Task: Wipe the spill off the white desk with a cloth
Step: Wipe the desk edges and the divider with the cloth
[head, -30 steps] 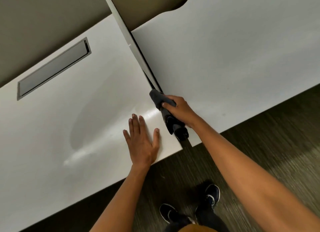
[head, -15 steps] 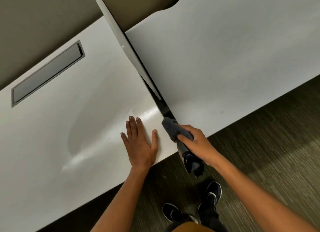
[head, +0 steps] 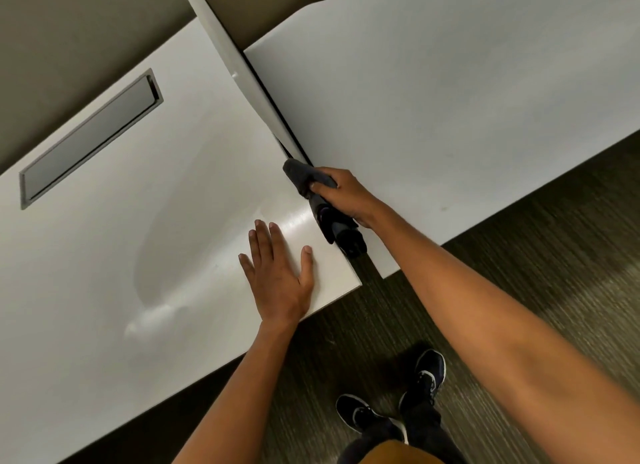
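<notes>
soft, even indoor light. glare streaks the desk (head: 121,255) near the left hand (head: 277,283), with a broad oval shadow left of it. floor (head: 554,255) dim and slightly blurred. wide-angle bending at edges.

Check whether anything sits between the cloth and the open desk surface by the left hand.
Nothing visible does. The right hand grips the dark cloth at the gap beside the divider. The white desk between it and the flat left hand is bare.
</notes>
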Demonstrator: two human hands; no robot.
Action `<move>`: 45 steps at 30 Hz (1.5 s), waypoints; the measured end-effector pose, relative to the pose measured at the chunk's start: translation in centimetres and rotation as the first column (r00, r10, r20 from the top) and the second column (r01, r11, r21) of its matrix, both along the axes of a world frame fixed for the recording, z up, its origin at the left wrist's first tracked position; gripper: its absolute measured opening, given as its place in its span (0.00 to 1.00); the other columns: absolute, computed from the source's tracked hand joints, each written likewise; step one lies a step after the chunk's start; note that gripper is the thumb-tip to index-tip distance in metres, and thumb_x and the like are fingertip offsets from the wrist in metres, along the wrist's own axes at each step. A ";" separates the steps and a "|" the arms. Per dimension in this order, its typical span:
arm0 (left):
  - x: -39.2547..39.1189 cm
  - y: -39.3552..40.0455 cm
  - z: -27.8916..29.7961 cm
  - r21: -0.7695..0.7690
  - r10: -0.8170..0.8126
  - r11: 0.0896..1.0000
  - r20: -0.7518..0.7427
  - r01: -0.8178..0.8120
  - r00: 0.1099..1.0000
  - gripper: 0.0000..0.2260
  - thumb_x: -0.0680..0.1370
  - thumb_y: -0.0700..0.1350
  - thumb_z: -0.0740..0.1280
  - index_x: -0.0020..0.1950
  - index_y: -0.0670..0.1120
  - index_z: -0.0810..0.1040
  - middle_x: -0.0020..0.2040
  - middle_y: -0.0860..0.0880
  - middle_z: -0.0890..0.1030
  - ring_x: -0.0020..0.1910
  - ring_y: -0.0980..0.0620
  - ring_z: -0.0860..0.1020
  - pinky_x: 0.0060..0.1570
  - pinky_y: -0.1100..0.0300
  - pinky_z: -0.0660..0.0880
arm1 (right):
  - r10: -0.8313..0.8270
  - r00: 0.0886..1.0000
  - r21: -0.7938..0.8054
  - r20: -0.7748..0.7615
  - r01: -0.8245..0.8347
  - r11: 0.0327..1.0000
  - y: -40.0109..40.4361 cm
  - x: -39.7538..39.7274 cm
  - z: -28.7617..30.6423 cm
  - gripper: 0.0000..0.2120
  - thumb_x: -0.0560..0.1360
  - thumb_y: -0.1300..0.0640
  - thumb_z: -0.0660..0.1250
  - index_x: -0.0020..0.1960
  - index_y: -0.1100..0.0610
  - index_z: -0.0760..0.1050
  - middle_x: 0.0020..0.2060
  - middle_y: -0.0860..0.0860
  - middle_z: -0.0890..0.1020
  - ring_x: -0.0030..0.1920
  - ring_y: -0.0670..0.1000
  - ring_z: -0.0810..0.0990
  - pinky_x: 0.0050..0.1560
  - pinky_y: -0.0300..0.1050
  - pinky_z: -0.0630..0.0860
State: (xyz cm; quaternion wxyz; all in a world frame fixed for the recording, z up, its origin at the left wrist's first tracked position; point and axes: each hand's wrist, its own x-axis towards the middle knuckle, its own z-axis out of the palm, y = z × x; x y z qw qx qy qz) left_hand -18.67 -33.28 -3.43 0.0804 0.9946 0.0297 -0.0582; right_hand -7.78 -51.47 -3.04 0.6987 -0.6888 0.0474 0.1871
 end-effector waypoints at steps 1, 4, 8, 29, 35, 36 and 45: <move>0.0 0.0 0.0 0.001 -0.002 1.000 0.003 0.002 1.000 0.36 0.80 0.67 0.44 0.82 0.49 0.44 0.83 0.50 0.41 0.81 0.51 0.39 0.79 0.44 0.40 | 0.002 1.000 0.019 -0.007 -0.002 1.000 -0.3 -0.7 0.0 0.16 0.79 0.57 0.64 0.67 0.53 0.76 0.50 0.50 0.83 0.51 0.47 0.82 0.52 0.39 0.79; 0.0 0.1 0.0 0.002 -0.006 1.000 0.003 0.006 1.000 0.36 0.79 0.67 0.44 0.82 0.49 0.44 0.83 0.50 0.40 0.81 0.51 0.39 0.79 0.44 0.40 | 0.015 0.999 0.065 -0.030 -0.013 0.998 -1.5 -4.0 -0.1 0.16 0.79 0.58 0.65 0.66 0.52 0.76 0.50 0.48 0.83 0.50 0.43 0.82 0.50 0.33 0.78; 0.0 0.0 -0.1 0.012 -0.003 1.000 -0.004 0.003 1.000 0.36 0.80 0.67 0.44 0.82 0.49 0.44 0.83 0.49 0.41 0.81 0.51 0.39 0.79 0.43 0.40 | 0.038 0.996 0.096 -0.087 -0.029 0.995 -3.3 -10.0 -0.6 0.17 0.79 0.57 0.66 0.67 0.50 0.76 0.55 0.49 0.83 0.56 0.44 0.81 0.57 0.37 0.77; 0.1 -0.3 0.3 0.014 -0.007 1.000 -0.013 0.007 1.000 0.36 0.80 0.65 0.44 0.82 0.47 0.45 0.83 0.48 0.41 0.81 0.50 0.39 0.79 0.42 0.41 | 0.023 1.000 -0.190 0.012 -0.021 0.982 -3.1 -11.3 0.0 0.16 0.78 0.55 0.63 0.62 0.38 0.75 0.55 0.44 0.82 0.56 0.44 0.79 0.54 0.35 0.75; 0.0 -0.2 0.3 -0.003 -0.009 1.000 -0.009 0.009 1.000 0.36 0.80 0.67 0.43 0.82 0.48 0.45 0.83 0.48 0.42 0.81 0.50 0.39 0.79 0.42 0.41 | -0.038 0.994 -0.300 0.102 0.067 0.952 0.5 -2.0 1.1 0.18 0.78 0.57 0.61 0.67 0.50 0.74 0.61 0.53 0.81 0.61 0.56 0.78 0.62 0.50 0.74; 0.1 -0.2 0.3 0.000 -0.009 1.000 -0.009 0.009 1.000 0.36 0.80 0.67 0.43 0.82 0.48 0.45 0.83 0.48 0.42 0.81 0.50 0.39 0.79 0.42 0.41 | -0.032 0.994 -0.305 0.100 0.062 0.950 0.8 -0.8 1.3 0.18 0.79 0.56 0.60 0.68 0.50 0.74 0.61 0.54 0.80 0.61 0.56 0.77 0.63 0.51 0.74; 0.0 0.1 0.2 0.005 -0.015 1.000 -0.009 0.015 1.000 0.36 0.80 0.66 0.44 0.82 0.48 0.45 0.83 0.48 0.41 0.81 0.49 0.39 0.79 0.42 0.40 | 0.069 0.996 -0.256 0.055 -0.053 0.965 -0.3 -2.0 1.2 0.17 0.78 0.55 0.60 0.65 0.45 0.74 0.55 0.49 0.81 0.56 0.51 0.79 0.59 0.48 0.77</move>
